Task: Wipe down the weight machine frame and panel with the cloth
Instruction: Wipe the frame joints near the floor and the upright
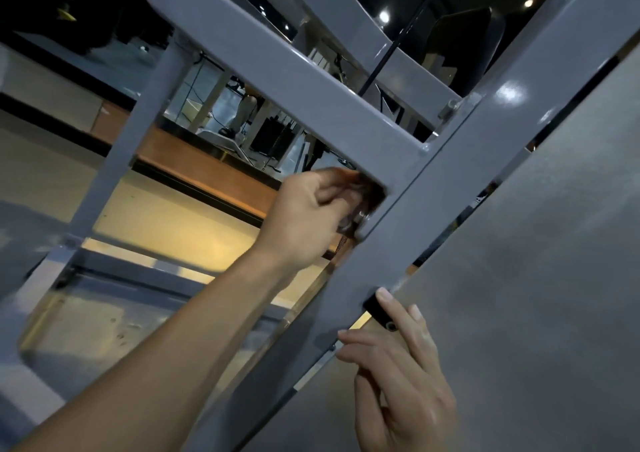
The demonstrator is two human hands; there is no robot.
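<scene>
The panel [540, 296] fills our right side, and the frame [408, 188], glossy grey, runs diagonally from lower left to upper right beside it. Our left hand [308, 212] is curled round a brownish, blurred cloth [360, 188], pressed into the corner under the crossbar [294, 81]. Our right hand [401, 365] rests open-fingered lower on the frame. The left is nearer the unwiped length, so we'd expect to wipe along it.

Wood strip [207, 171] runs from 9 toward 4 o'clock across the middle, behind the bars. Beige floor [180, 219] below it. Ceiling lights [383, 16] at 1 o'clock. Black weight stack [273, 136] near center, distant. Gray floor [104, 327] at 8 o'clock. Dark blurry gear [62, 5] at 10 o'clock.
</scene>
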